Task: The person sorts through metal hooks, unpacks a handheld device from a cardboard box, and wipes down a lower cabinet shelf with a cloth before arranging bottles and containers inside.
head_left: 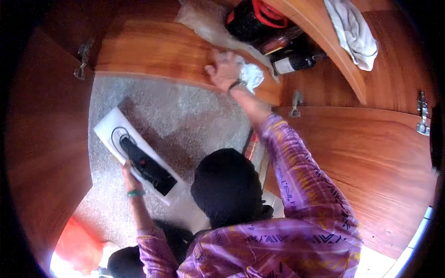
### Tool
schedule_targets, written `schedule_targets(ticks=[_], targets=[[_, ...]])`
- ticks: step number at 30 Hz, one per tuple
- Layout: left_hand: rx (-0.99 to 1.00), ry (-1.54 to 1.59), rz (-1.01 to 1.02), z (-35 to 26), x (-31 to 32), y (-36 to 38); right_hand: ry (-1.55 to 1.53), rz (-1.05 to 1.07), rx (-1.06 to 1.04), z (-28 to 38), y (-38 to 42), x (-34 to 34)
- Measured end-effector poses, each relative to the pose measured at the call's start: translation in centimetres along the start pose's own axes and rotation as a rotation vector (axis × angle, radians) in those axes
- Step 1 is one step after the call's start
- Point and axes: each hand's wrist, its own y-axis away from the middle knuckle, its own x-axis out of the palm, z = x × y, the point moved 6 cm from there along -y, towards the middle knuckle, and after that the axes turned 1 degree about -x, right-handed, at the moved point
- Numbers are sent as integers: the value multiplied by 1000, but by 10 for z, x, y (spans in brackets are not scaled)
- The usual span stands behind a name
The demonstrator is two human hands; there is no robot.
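Observation:
My left hand (128,173) grips the long side of a white box (107,132), which is tilted over the speckled floor. On the box's face is a black elongated shape (148,164) with a looped cable. Higher up, my right hand (225,69) lies over the wooden shelf board, its fingers spread and a little blurred by motion. Crumpled white material (251,76) lies beside the right wrist, partly hidden behind it.
Inside the cabinet are a dark bottle with a white label (292,63), a black and red item (255,19) and translucent plastic (201,21). A white cloth (354,34) hangs over a curved wooden edge. An orange-red bag (79,245) sits lower left.

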Motion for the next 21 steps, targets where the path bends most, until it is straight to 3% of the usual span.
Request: schedule_targets(ticks=[1,2,4,5,6,7,8,10,11,13,14,15,17,18,20,21], targets=[[29,-45,-13,-7,-1,5,-4,150,-9,-35,-7,30],[61,-109,-16,-6,-17,-1,-11,79,-16,-61,1,45],[55,-87,1,-8,-24,0,-99,191,-15,-75,41,37],[35,-54,3,-8,-27,-1,-83,189,-6,-82,61,41],[65,-98,-7,-9,-31,-2,-90,10,-15,-78,84,27],[65,-87,-10,-8,-34,-4,-45,163,37,-80,117,28],[43,-98,-15,-6,-38,-6,-437,568,288,-80,148,32],[34,-121,-26,5,-60,-13,-489,944,52,-71,207,39],[32,-191,-13,0,-54,-9,-144,866,-426,-70,226,47],[79,-230,-54,-18,-31,6,-296,567,-370,-87,188,42],[52,-201,-190,-29,-19,20,-431,482,-174,-98,152,31],[53,-198,-188,-27,-22,17,-585,368,8,-109,118,19],[26,-78,-165,-17,-39,7,-1109,336,642,-114,36,-27],[38,-98,-147,-15,-45,2,-1384,112,858,-126,7,-27],[37,-166,-215,-32,-13,19,-1804,-114,822,-154,-53,-19],[28,-236,-276,-38,-2,26,-1919,-208,926,-160,-72,-21]])
